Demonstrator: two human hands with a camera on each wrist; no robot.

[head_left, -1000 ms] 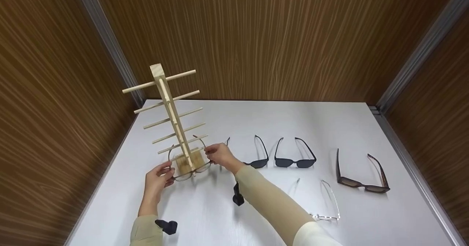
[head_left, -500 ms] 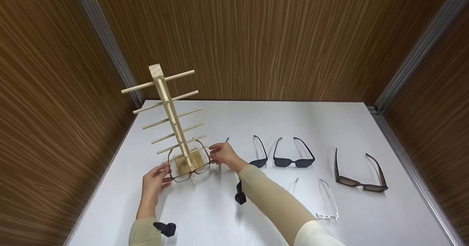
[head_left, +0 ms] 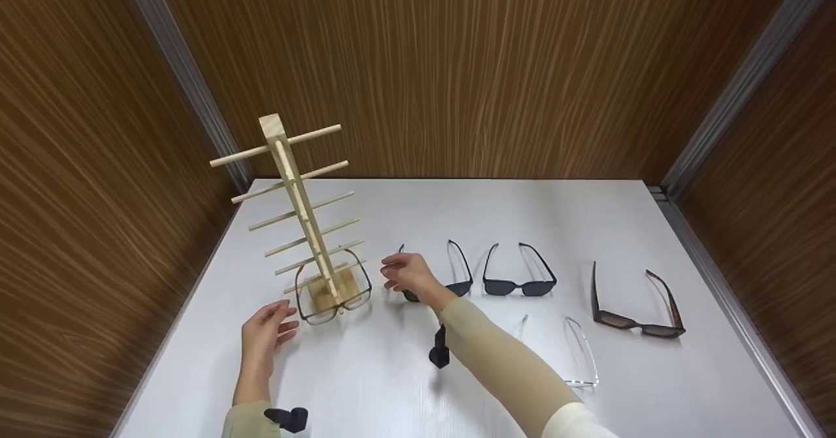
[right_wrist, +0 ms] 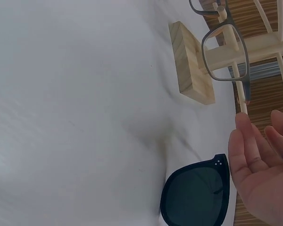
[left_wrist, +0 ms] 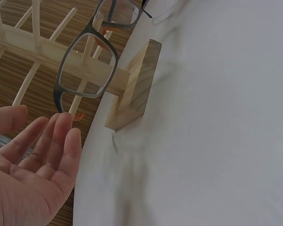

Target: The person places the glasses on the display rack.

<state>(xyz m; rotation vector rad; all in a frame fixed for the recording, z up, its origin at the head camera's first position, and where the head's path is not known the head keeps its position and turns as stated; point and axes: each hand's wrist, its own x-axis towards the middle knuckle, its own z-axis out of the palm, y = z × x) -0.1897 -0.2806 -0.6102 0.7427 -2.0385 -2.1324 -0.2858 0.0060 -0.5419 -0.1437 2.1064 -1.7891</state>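
Observation:
A pair of clear-lens eyeglasses hangs on the lowest pegs of the wooden display stand, its temples reaching back past the post. My left hand is just left of the frame, fingers loosely bent and holding nothing. On the other side, my right hand hovers apart from the eyeglasses, in front of a pair of black sunglasses that it partly hides. In the left wrist view the eyeglasses sit on the peg beyond my fingertips. The right wrist view shows the frame above my relaxed fingers.
To the right on the white table lie more black sunglasses, brown tortoiseshell sunglasses and clear-framed glasses, the last partly behind my right sleeve. Wood-grain panels enclose the table at the back and sides.
Both hands have let go of the eyeglasses and drawn away, the left one leftward and down, the right one to the right. The eyeglasses stay on the stand's lowest pegs.

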